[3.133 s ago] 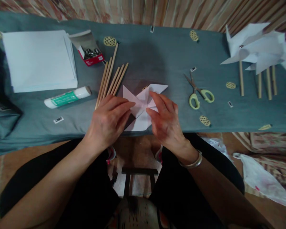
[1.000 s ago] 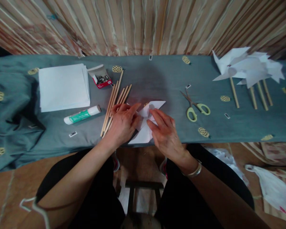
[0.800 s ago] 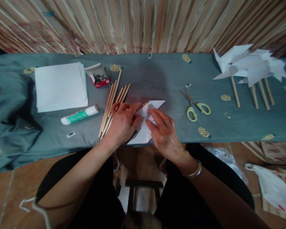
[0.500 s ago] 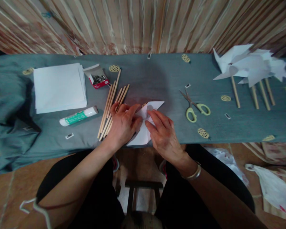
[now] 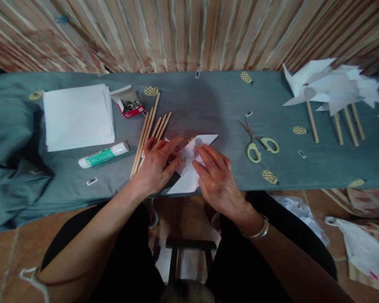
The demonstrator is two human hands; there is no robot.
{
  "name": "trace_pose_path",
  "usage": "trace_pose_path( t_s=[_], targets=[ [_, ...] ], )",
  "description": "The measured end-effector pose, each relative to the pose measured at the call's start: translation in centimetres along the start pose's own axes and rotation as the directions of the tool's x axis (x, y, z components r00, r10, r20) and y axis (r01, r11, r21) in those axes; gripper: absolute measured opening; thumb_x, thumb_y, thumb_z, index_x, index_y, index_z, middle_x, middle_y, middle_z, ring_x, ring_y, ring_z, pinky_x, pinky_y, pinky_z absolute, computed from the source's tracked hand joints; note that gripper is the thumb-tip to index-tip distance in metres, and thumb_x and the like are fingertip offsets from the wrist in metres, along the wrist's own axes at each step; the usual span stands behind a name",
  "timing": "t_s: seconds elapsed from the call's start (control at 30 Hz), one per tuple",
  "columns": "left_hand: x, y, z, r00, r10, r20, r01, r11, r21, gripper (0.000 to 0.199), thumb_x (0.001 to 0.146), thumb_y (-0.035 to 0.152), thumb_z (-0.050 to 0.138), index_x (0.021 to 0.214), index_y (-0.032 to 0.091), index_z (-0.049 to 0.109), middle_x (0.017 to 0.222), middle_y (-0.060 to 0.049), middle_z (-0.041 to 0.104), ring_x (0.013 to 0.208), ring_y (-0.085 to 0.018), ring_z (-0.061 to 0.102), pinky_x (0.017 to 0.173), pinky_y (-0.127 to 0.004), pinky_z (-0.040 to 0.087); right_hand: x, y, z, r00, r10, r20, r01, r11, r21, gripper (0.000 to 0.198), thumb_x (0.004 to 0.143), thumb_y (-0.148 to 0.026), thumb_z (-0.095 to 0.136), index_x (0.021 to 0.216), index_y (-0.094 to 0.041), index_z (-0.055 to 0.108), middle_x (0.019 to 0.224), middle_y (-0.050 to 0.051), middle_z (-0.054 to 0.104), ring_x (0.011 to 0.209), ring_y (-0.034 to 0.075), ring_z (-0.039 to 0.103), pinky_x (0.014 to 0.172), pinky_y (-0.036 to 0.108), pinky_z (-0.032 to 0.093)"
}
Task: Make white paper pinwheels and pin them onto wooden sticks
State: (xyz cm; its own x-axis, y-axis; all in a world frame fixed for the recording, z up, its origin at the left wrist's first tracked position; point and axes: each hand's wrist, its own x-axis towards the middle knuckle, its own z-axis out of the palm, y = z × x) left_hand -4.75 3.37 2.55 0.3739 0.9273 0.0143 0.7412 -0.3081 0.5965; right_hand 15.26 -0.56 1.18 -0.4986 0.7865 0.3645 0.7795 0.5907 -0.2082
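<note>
A white paper pinwheel, cut and partly folded, lies at the table's front edge between my hands. My right hand pinches its folded-in points near the middle with thumb and fingertips. Just left of the paper, my left hand has its index finger stretched out and its thumb apart, with nothing visible in its grasp. Its fingertips hover by the pinwheel's left blade, and whether they touch it I cannot tell. Several wooden sticks lie beside and partly beneath my left hand.
Left on the cloth-covered table are a paper stack, a glue stick and an open red box of small metal pins. Scissors lie right of my hands. Several finished pinwheels on sticks rest at the far right.
My left hand has drawn back a little to the left, its thumb and index finger coming off the paper's middle. My right hand keeps its pinch in nearly the same place.
</note>
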Motion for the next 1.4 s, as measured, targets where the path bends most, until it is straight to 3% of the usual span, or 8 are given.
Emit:
trace_pose_path(
  t_s=[0.23,0.8,1.03,1.27,1.4],
  targets=[
    [0.1,0.4,0.6,0.998,-0.028,-0.052,0.031,0.999,0.043,0.043,0.095,0.025,0.038,0.133,0.016,0.053,0.102,-0.007,0.069,0.111,-0.022,0.059,0.115,-0.05,0.02,0.8,-1.4,-0.3,0.996,0.087,0.026,-0.087,0.996,0.004,0.038,0.091,-0.041,0.055,0.105,-0.008,0.067,0.138,0.022,0.056,0.137,0.033,0.041,0.107,0.049,0.036],
    [0.5,0.7,1.2,0.995,-0.045,-0.094,0.05,0.997,0.056,0.041,0.093,0.024,0.04,0.13,0.018,0.056,0.099,-0.006,0.068,0.107,-0.022,0.059,0.115,-0.051,0.022,1.4,-2.5,0.5,0.991,0.116,-0.066,-0.122,0.988,-0.093,0.032,0.086,-0.038,0.06,0.095,-0.009,0.07,0.125,0.022,0.065,0.128,0.031,0.051,0.103,0.046,0.04],
    [0.7,0.8,1.2,0.995,-0.05,-0.083,0.055,0.996,0.064,0.041,0.092,0.023,0.039,0.129,0.018,0.057,0.098,-0.006,0.067,0.105,-0.022,0.059,0.114,-0.05,0.023,1.7,-2.9,0.6,0.983,0.176,-0.045,-0.177,0.983,-0.036,0.026,0.087,-0.032,0.057,0.092,-0.012,0.071,0.129,0.02,0.063,0.13,0.032,0.048,0.105,0.049,0.036],
    [0.7,1.0,1.2,0.995,-0.058,-0.086,0.064,0.996,0.066,0.039,0.093,0.025,0.038,0.126,0.021,0.058,0.096,-0.005,0.068,0.104,-0.022,0.059,0.114,-0.05,0.023,1.9,-3.1,0.4,0.965,0.249,0.078,-0.25,0.968,0.009,0.028,0.087,-0.032,0.056,0.097,-0.011,0.072,0.137,0.02,0.057,0.135,0.035,0.041,0.109,0.052,0.031],
    [0.7,1.1,1.2,0.995,-0.052,-0.09,0.059,0.995,0.076,0.037,0.094,0.025,0.039,0.125,0.021,0.059,0.099,-0.006,0.068,0.105,-0.022,0.059,0.114,-0.049,0.024,1.9,-3.1,0.6,0.972,0.233,0.035,-0.233,0.973,-0.002,0.026,0.087,-0.032,0.057,0.096,-0.013,0.071,0.134,0.019,0.059,0.133,0.033,0.044,0.107,0.052,0.034]
  ],
)
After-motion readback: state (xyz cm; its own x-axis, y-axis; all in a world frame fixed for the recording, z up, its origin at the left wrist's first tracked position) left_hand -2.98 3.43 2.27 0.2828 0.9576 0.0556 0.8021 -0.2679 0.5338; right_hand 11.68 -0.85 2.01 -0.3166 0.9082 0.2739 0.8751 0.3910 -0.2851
